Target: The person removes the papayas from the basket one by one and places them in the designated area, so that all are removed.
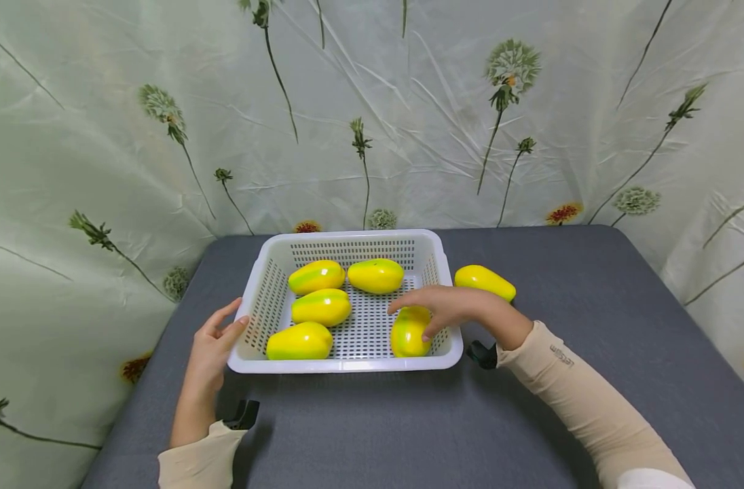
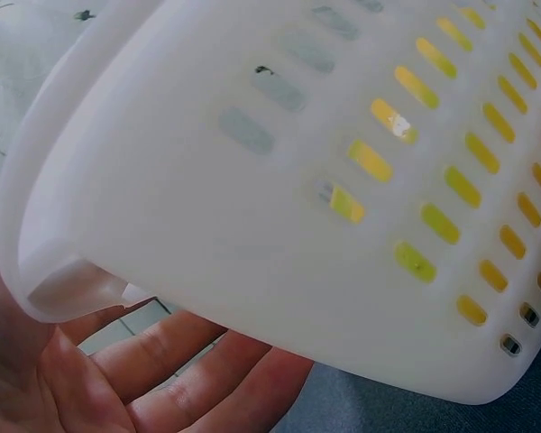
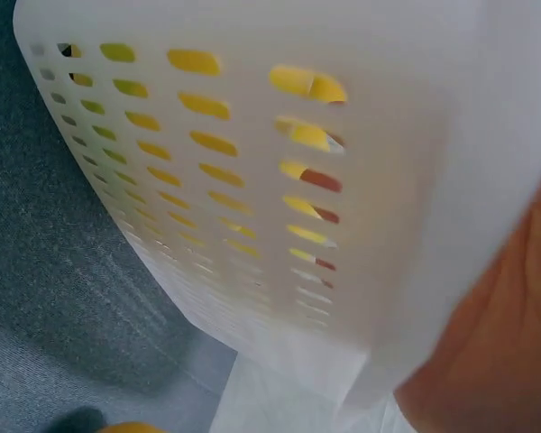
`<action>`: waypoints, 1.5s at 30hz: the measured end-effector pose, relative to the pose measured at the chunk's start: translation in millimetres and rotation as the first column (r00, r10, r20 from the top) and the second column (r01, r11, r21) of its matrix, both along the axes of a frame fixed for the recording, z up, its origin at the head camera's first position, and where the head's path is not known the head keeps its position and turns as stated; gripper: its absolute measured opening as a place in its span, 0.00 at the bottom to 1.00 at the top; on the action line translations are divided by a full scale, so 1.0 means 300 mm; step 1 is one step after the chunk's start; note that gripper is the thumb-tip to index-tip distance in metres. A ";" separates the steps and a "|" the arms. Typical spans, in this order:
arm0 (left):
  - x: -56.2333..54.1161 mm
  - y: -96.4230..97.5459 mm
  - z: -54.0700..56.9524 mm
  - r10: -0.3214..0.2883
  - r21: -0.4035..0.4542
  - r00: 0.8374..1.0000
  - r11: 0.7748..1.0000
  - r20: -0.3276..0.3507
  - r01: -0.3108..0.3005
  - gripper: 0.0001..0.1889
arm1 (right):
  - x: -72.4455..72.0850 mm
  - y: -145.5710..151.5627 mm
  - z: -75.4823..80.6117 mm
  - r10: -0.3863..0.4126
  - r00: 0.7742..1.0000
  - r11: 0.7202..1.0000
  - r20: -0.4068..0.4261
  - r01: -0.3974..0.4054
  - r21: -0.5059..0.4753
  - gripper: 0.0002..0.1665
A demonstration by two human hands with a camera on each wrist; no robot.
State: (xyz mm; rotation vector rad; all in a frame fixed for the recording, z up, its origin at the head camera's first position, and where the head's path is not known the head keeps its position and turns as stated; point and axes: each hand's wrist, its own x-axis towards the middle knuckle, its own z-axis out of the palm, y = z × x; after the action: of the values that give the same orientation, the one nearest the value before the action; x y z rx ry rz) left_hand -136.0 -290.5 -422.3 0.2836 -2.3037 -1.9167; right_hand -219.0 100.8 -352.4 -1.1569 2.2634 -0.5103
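Right hand [image 1: 448, 307] arches wide over the fruit [image 1: 406, 336] at four o'clock in the basket [image 1: 341, 367]; left hand [image 1: 210, 350] holds basket at nine. Glossy, the fruit looks firm, slippery, probably light: best clasped round its middle

Beige left sleeve [image 1: 196, 460] and beige right sleeve [image 1: 582, 401] are worn, lightly wrinkled. Small dark marking [image 1: 561, 354] is printed near the right one's wrist end, too small to read. White fabric [image 1: 653, 479] is seen at its upper end. Black left unit [image 1: 244, 414] and black right unit [image 1: 483, 354] are wrist-mounted.
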 end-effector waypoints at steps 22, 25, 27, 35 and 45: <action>0.017 0.044 0.053 0.062 -0.033 0.997 0.998 0.050 -0.061 0.28 | 0.016 -0.046 -0.033 0.032 0.971 0.989 -0.236 0.004 0.149 0.37; 0.016 0.043 0.050 0.067 -0.022 0.997 0.998 0.040 -0.067 0.28 | 0.015 -0.044 -0.038 0.010 0.968 0.994 -0.251 0.017 0.108 0.37; 0.015 0.041 0.048 0.061 -0.022 0.998 0.998 0.036 -0.060 0.29 | 0.012 -0.039 -0.044 0.000 0.968 0.997 -0.252 0.018 0.069 0.37; 0.012 0.046 0.055 0.077 -0.038 0.995 0.996 0.062 -0.075 0.29 | 0.003 -0.011 -0.050 -0.072 0.981 0.985 -0.183 0.041 -0.167 0.37; 0.012 0.044 0.058 0.061 -0.023 0.994 0.998 0.096 -0.059 0.30 | 0.007 0.015 -0.058 -0.248 0.969 0.882 -0.013 0.220 -0.418 0.41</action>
State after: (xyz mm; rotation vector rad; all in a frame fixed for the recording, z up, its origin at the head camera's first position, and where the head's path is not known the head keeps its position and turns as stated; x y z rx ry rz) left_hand -132.6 -277.5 -404.8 0.4470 -2.3446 -1.8894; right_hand -217.0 105.2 -369.9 -1.1050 2.4394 -1.1087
